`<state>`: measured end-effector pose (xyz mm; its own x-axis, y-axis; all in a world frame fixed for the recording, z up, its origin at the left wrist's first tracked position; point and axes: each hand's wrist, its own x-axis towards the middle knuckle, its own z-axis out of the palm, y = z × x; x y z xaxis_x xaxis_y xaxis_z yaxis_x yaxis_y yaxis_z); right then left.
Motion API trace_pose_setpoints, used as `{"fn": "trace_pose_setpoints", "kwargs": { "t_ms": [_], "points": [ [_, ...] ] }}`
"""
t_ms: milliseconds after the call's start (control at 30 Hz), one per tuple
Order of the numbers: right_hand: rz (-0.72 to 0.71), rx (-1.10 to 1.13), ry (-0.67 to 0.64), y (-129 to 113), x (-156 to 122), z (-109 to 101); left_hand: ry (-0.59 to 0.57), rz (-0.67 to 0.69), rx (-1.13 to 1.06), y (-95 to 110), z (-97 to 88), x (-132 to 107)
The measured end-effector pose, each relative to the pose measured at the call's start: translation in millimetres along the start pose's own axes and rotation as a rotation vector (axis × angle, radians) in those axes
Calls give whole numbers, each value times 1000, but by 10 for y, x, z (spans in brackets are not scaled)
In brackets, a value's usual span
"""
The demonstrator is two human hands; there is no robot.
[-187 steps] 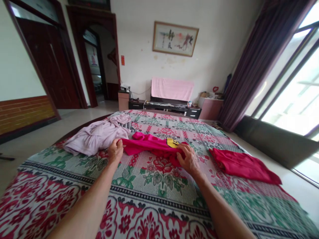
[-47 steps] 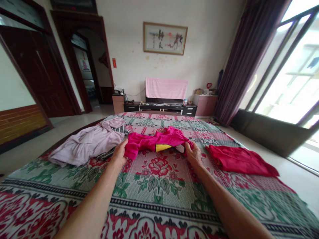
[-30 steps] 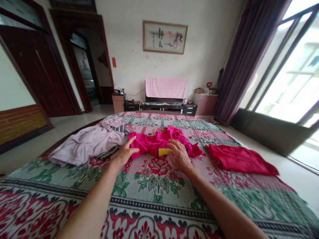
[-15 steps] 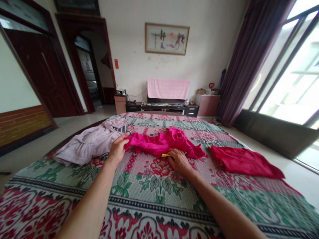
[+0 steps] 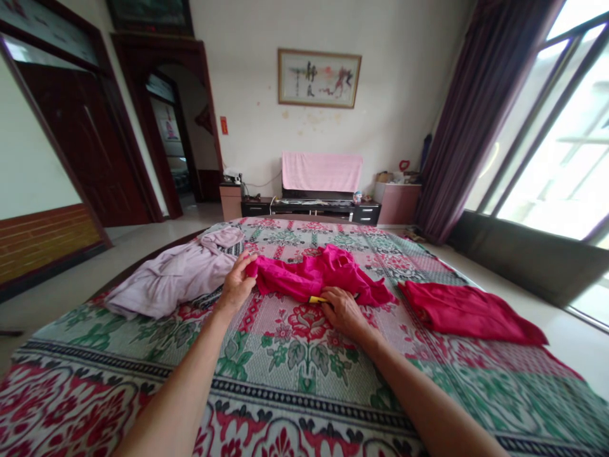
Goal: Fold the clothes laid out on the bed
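A crumpled magenta garment (image 5: 295, 276) lies across the middle of the bed-like surface. Its narrow left end is pinched in the fingers of my left hand (image 5: 238, 282), slightly lifted. My right hand (image 5: 343, 310) rests at the garment's near edge with its fingers curled. A small yellow object with dark marks (image 5: 316, 299) pokes out to the left from under those fingers; its kind is not clear, as the hand covers the rest. To the left of my left hand lies a loose pale lilac garment (image 5: 171, 276). A folded red cloth (image 5: 471, 311) lies at the right.
Beneath everything spreads a floral patterned blanket (image 5: 304, 381) in green, red and white. Beyond its far edge stands a low black cabinet (image 5: 257, 208) with a pink cloth (image 5: 321, 171) draped over something above it. A purple curtain (image 5: 457, 127) and windows are at right.
My left hand has shifted a little to the right, bringing the garment's pinched end with it. The right hand and yellow object stay nearly in place.
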<state>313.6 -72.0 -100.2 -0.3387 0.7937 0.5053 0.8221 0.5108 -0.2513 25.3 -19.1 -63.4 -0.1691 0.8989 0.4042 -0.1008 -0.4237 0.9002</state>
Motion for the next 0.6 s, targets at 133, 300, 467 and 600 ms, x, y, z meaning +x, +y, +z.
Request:
{"fn": "trace_pose_setpoints", "kwargs": {
  "t_ms": [133,300,467,600],
  "points": [
    [-1,-7,5,4,-2,7,-24,143,201,-26,-7,-13],
    [-4,0,9,7,-7,7,-1,169,303,62,6,-42],
    [-5,-6,8,-19,-2,-24,201,277,516,101,-104,-4],
    [4,3,17,-70,-25,-60,400,300,566,20,-240,51]
  ]
}}
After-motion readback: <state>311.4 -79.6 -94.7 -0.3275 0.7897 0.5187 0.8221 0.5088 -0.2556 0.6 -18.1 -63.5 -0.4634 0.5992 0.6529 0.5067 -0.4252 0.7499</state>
